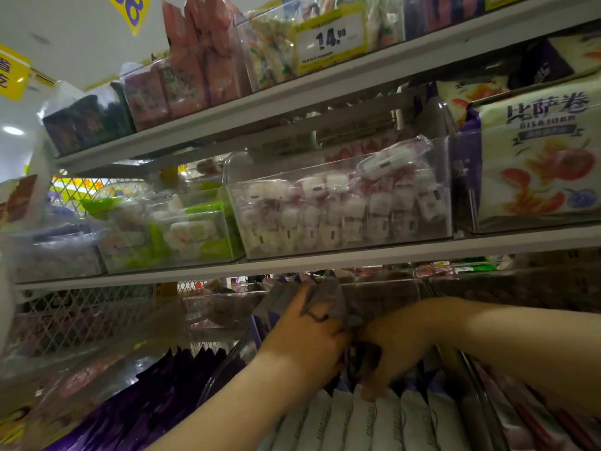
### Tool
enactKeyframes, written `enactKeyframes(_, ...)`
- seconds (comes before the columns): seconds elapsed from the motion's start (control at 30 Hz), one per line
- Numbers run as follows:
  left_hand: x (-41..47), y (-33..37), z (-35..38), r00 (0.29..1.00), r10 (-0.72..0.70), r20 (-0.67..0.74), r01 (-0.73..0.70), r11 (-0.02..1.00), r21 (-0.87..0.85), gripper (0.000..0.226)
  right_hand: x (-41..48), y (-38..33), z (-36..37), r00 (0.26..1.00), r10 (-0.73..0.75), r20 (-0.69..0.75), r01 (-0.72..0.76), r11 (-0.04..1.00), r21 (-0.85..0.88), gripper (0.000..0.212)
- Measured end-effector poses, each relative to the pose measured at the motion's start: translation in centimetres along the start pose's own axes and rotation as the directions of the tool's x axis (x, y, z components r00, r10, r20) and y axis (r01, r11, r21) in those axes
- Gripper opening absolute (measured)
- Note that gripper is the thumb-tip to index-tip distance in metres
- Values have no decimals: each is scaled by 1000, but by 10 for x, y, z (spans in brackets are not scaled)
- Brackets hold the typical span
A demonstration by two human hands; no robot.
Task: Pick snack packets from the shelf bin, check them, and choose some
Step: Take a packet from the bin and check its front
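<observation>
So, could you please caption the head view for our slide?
At the lower shelf bin, the left hand holds purple packets while the right hand touches the packet row.

In the lowest bin (227,362) the left hand (305,340) lay just left of the right hand (390,346), a bundle of packets (327,299) behind it, a row of packets (364,418) before both. One shelf up, a bin of sweets (341,209) sat right of a second bin (175,229) and left of large bags (536,164).

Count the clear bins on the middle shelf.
4. From the left: a bin of pale purple packets, a bin of green packets, a bin of red-and-white packets, a bin of large white bags. More may lie beyond the frame's edges.
</observation>
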State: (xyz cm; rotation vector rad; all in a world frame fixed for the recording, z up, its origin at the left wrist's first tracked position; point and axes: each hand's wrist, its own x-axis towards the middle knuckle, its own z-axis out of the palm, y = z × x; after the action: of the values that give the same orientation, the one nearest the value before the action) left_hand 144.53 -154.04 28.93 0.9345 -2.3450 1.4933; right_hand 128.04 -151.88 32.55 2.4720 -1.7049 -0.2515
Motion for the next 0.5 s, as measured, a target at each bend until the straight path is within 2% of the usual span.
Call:
enactKeyframes(0.07, 7, -1, 2, 994, 30, 109, -33, 999, 29, 45, -9, 3, -1, 996, -15, -89, 21, 998, 64, 69)
enactKeyframes(0.1, 7, -1, 1, 992, 37, 121, -41, 999, 28, 46, -14, 5, 0, 988, -21, -150, 34, 996, 85, 60)
enactKeyframes(0.13, 7, 0, -4, 992, 44, 122, -48, 998, 30, 46, -20, 8, 2, 979, -14, -203, 31, 996, 81, 55)
enactKeyframes(0.17, 5, 3, -6, 992, 56, 114, -67, 993, 102, 43, -25, 11, 4, 973, 14, -232, -2, 999, 53, 53)
enactKeyframes(0.3, 20, 15, 2, 999, 47, 19, -50, 961, 273, 41, -30, 16, 13, 965, 129, -228, -152, 985, -84, 40)
enactKeyframes(0.33, 26, 17, 7, 997, 42, 59, -57, 958, 281, 42, -29, 16, 13, 963, 127, -237, -153, 983, -97, 37)
enactKeyframes(0.4, 34, 23, 16, 970, 26, 242, -95, 956, 279, 42, -24, 16, 11, 962, 121, -243, -153, 982, -115, 36)
enactKeyframes(0.5, 35, 27, 19, 947, -20, 320, -20, 993, 119, 41, -19, 17, 8, 963, 104, -250, -137, 984, -118, 39)
